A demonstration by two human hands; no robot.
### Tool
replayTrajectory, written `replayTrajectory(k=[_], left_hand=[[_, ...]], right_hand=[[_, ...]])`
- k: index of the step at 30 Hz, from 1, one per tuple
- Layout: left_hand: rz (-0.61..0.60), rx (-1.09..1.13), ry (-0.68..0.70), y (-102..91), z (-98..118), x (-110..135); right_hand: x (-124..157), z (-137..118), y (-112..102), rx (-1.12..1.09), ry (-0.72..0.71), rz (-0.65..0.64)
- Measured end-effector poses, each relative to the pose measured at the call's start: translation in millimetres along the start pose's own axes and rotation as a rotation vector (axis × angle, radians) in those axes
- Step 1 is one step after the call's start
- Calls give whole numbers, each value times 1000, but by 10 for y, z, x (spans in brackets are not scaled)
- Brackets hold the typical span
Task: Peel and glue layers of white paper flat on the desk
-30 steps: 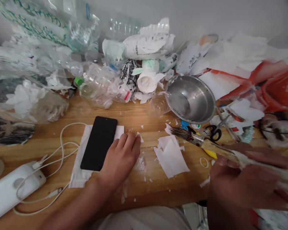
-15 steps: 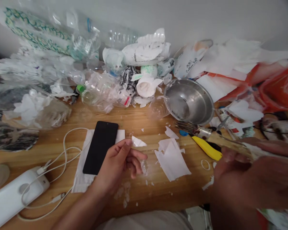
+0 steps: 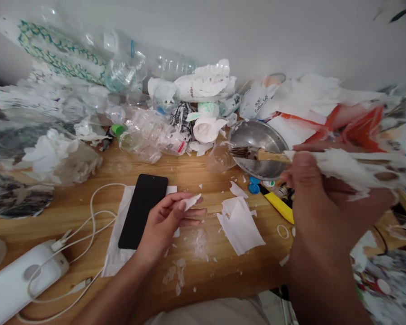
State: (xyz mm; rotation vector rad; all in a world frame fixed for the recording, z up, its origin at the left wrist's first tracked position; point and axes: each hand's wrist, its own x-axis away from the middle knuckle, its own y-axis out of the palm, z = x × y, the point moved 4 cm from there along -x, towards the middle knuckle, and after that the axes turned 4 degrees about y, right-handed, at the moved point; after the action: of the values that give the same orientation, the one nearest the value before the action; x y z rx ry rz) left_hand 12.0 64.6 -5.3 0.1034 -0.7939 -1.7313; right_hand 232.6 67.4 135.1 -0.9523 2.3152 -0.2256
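Observation:
My left hand (image 3: 165,219) pinches a small torn piece of white paper (image 3: 192,201) between thumb and fingertips, just above the wooden table. A paintbrush (image 3: 270,155) with dark, clumped bristles is gripped in my right hand (image 3: 325,212), its tip over the near left part of a steel bowl (image 3: 257,131). Along the brush handle, the same hand also has a ragged white paper-covered object (image 3: 345,164) with loop-like openings at its right end. How the two meet inside the grip is hidden. A larger torn white sheet (image 3: 241,228) lies between my hands.
A black phone (image 3: 144,212) rests on white paper at left, near a white power bank (image 3: 27,280) with looped cables. Plastic bottles (image 3: 155,131) and paper-covered forms crowd the back. A yellow-handled tool (image 3: 279,205) and blue caps (image 3: 254,186) lie by the bowl.
The white paper scrap that lay on the table is now in my left fingers. My right hand has risen and moved left, bringing the brush up over the bowl.

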Motion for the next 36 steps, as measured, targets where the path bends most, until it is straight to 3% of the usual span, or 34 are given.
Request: replayTrajectory(k=[9,17,21,29,32,36], left_hand=[[11,4,-30,40,-27,41],[16,-27,-59,25,-71,41],[2,-3,-79,37,-100,40],[-25,7,-80,34,-110,50],[-23,14,-90,32,-114,61],[-29,-19,-65,72,-76,83]], right_hand=[[-48,369,430,135,-8,-240],[-86,641,639,119,-9,-310],[-111,679,631,115,-54,-302],[-116,715,503,-103,23,-182],[-42,647,432,-158,-23,-168],[217,406,185,-39,-128,-1]])
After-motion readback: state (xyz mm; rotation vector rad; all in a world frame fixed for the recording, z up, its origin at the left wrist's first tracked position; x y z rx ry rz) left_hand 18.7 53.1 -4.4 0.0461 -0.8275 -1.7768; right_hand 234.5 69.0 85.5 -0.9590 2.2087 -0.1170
